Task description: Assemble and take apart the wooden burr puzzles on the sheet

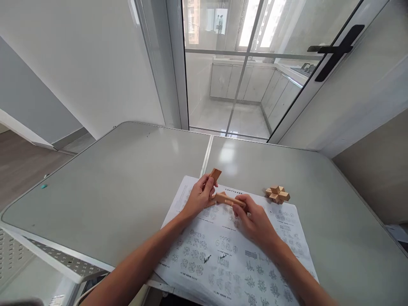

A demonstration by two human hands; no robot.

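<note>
My left hand (203,192) is closed on a short wooden puzzle piece (216,174), whose flat end sticks up past the fingers. In my right hand (250,211) is a longer wooden stick (231,199), pinched near its right end and slanting toward the left hand. More wooden pieces lie under and beside it, partly hidden by the fingers. Beneath both hands spreads a large printed sheet (229,255) with rows of small line diagrams. An interlocked wooden burr puzzle (277,194) sits at the sheet's upper right edge.
The grey table (127,182) has a pale seam (207,154) running away from me. On its left edge lies a small teal bit (43,186). A glass door (248,85) with a black handle (339,52) stands beyond the far edge.
</note>
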